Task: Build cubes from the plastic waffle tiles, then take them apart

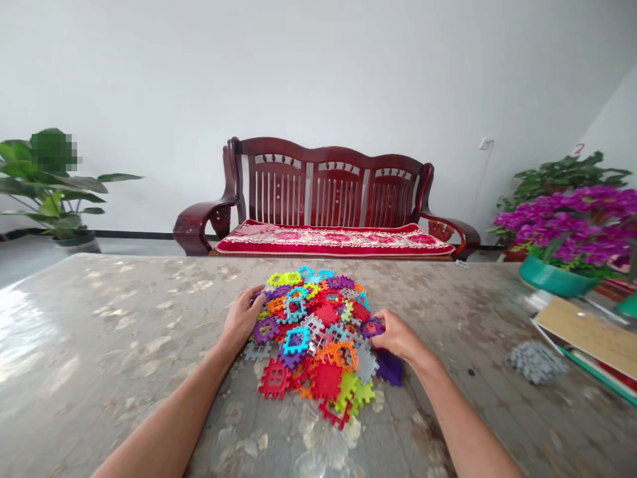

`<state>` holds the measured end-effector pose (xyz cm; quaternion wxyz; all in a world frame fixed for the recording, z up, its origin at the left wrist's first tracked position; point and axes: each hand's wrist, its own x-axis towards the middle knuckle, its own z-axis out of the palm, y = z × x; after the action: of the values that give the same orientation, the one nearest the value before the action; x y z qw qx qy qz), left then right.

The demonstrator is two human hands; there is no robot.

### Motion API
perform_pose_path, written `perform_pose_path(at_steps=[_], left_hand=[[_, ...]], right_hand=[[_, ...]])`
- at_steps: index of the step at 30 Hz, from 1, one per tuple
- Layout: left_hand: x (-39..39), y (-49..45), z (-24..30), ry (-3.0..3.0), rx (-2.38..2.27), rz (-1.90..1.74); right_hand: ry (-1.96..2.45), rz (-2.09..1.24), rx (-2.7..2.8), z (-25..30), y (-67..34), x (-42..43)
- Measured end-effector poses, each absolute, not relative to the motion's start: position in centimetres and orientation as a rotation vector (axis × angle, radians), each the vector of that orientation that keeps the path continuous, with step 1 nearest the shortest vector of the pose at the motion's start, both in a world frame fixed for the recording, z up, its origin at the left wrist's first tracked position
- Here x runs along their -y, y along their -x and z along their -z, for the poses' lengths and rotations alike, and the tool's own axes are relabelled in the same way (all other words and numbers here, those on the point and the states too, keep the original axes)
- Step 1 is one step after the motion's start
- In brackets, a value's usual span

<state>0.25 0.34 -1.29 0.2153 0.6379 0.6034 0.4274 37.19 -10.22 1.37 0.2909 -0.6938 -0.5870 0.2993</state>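
Observation:
A heap of colourful plastic interlocking tiles (327, 380) with notched edges lies on the table, some solid and some with window-like cutouts. My left hand (242, 317) rests against the heap's left side, fingers stretched out and thumb apart, beside purple tiles (266, 328). On the opposite side, my right hand (397, 335) has its fingers and thumb around the edge of a purple tile (371, 327) with red showing in its middle. A solid dark purple tile (389, 368) lies just below that hand. Cyan tiles (296, 340) sit on top of the heap.
The table (149, 318) has a patterned, glossy cover. To the right are a pile of grey pieces (536, 362), a small black ring (471, 373), a cardboard-coloured folder (592, 335) and purple flowers in a teal pot (557, 279). A wooden bench (336, 179) stands behind.

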Motion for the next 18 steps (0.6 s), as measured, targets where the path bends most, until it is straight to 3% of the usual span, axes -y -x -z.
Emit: perform_pose_path(at_steps=[5,13,18], left_hand=[[-0.5,-0.2,1.3,-1.756,-1.689,-1.15],[-0.1,-0.3,0.8,-1.768,-1.69,-1.175],[0.0,-0.3,0.7,-1.734,-1.686,-1.187]], right_hand=[[1.592,-1.077,1.291,-2.0,-36.8,10.4],[1.588,-0.975,1.252,-2.6,-37.0,10.4],[1.551,-1.126,1.376,-4.6,-39.7,12.8]])
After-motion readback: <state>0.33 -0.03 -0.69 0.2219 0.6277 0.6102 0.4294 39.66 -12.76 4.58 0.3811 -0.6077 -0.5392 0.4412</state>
